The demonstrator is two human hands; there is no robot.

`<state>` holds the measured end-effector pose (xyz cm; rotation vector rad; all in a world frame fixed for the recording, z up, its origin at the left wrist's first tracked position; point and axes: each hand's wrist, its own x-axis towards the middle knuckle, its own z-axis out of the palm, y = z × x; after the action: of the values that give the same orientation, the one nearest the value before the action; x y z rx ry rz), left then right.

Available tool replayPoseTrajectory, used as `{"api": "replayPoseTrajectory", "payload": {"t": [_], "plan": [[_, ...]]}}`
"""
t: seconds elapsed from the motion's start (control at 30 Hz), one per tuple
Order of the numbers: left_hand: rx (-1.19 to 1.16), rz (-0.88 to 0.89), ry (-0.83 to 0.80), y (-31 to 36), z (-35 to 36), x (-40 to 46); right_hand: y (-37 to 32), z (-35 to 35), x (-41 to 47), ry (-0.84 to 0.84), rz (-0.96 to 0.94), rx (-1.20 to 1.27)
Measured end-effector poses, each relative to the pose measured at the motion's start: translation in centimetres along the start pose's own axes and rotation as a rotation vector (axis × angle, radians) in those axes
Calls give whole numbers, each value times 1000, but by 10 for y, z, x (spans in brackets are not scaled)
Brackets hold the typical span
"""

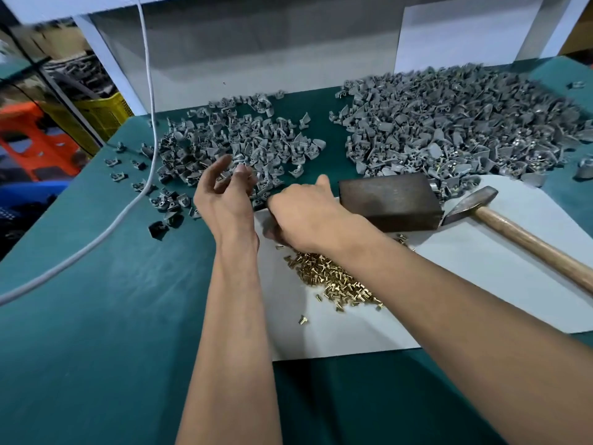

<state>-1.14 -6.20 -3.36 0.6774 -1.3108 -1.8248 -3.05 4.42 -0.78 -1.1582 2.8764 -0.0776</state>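
Two bare hands were over the green desk [96, 316]. We saw the left hand [224, 194] raised above the near edge of the left pile of gray parts [256, 136], with its fingers [221, 163] loosely curled. The thumb tip sat close to one small gray part [240, 164], but we could not tell whether it pinched that part. The right hand [305, 216] lay knuckles up at the far left corner of the white sheet [353, 332], just beside the dark metal block [388, 200]. Its fingers were curled under and hidden, so we could not tell whether they gripped anything. Brass rivets [333, 281] lay heaped on the sheet, partly under the right forearm. We noted a wooden-handled hammer [513, 229] on the sheet, its head just beside the block. A larger pile of gray parts [465, 123] covered the far right of the desk. A white cable [150, 123] hung down and trailed across the desk's left side.
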Motion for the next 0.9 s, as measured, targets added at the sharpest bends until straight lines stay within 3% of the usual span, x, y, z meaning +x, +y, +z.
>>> {"api": "replayPoseTrajectory", "payload": {"t": [0.3, 0.57, 0.9], "plan": [[-19, -60, -55, -2, 4, -4, 10, -5, -9, -98, -76, -33], [-76, -66, -130, -3, 8, -9, 13, -16, -21, -74, -63, 21], [-174, -61, -518, -7, 31, -32, 70, -38, -71, 191, -7, 532]]}}
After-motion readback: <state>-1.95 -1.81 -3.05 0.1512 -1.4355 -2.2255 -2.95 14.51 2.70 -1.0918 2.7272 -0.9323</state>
